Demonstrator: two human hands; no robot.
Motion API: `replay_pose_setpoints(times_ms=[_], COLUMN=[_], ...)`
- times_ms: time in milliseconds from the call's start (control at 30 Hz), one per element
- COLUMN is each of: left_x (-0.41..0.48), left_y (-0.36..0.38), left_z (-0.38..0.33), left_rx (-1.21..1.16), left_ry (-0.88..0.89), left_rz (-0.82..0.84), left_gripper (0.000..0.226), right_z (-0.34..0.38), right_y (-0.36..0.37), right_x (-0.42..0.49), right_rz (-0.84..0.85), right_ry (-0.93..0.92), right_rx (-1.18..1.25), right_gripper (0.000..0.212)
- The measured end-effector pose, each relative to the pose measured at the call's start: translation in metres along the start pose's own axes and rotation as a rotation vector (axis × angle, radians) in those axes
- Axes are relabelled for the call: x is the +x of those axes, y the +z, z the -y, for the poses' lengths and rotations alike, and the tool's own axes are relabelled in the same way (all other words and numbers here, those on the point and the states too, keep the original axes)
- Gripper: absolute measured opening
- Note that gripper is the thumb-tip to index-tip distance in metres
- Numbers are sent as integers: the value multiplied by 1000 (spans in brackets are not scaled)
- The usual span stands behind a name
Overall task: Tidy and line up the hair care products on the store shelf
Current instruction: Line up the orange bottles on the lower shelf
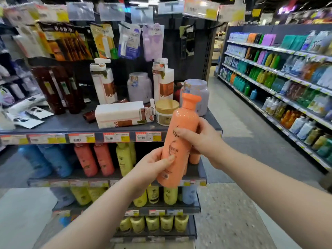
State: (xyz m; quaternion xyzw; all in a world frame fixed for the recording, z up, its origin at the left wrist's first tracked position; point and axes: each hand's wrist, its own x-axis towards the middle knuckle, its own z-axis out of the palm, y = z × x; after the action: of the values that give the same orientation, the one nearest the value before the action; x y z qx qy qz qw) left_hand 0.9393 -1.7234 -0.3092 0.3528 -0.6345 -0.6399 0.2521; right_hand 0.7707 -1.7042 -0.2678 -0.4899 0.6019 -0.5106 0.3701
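An orange bottle [181, 133] with an orange cap is held upright in front of the shelf end, slightly tilted. My left hand [152, 168] grips its lower body and my right hand [199, 139] wraps its middle from the right. Behind it, the second shelf [75, 176] carries blue, red-orange and yellow bottles in a row. On the top shelf [71, 125] a white pump bottle [124, 115] lies on its side beside a gold-lidded jar [166, 112], with upright white pump bottles and lilac jars behind.
Dark brown bottles [59, 88] stand at the top shelf's left, with loose sachets [34, 114] lying flat. Packets hang on hooks above. Lower shelves hold yellow bottles [154, 223]. An aisle floor [233, 123] runs to the right, flanked by a long stocked shelf [287, 87].
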Motion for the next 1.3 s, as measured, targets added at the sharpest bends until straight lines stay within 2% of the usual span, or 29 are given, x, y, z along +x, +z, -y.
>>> replay_pose_setpoints(times_ms=[167,333,433,600,767,900,1067,1133,1233,1300], left_x=[8,30,45,65,89,119,158,171,192,209], left_y=[16,37,54,81,101,110,110,100,79,66], left_z=[35,64,88,135,181,209,228,231,229,229], left_rx=[61,147,156,78,106,123,126,173,253,304], left_ry=[-78,-135,-164,-240,-312,-286,-208,-173,-31,-3], left_rz=[-9,-120,-154,-183,-232,-239,-232,-328,-596,-719], left_gripper=[60,46,51,50,52,68,92,83,55,64], right_z=[-36,-77,-108,-157,-210,-243,-266,-270,-272,-274], right_y=[0,-11,-20,-31,-34,-42,-58,-64,-70,-72], right_x=[-10,-7,-2,0,8,28,68,87,112,126], right_rz=[-37,-25,-9,111,49,-13,-69,-83,-114,-119], right_ry=[73,154,198,271,323,343,280,219,140,103], right_rx=[44,89,52,17,17,58,14,-3,18,45], right_gripper=[56,49,47,58,56,45,43,47,50,51])
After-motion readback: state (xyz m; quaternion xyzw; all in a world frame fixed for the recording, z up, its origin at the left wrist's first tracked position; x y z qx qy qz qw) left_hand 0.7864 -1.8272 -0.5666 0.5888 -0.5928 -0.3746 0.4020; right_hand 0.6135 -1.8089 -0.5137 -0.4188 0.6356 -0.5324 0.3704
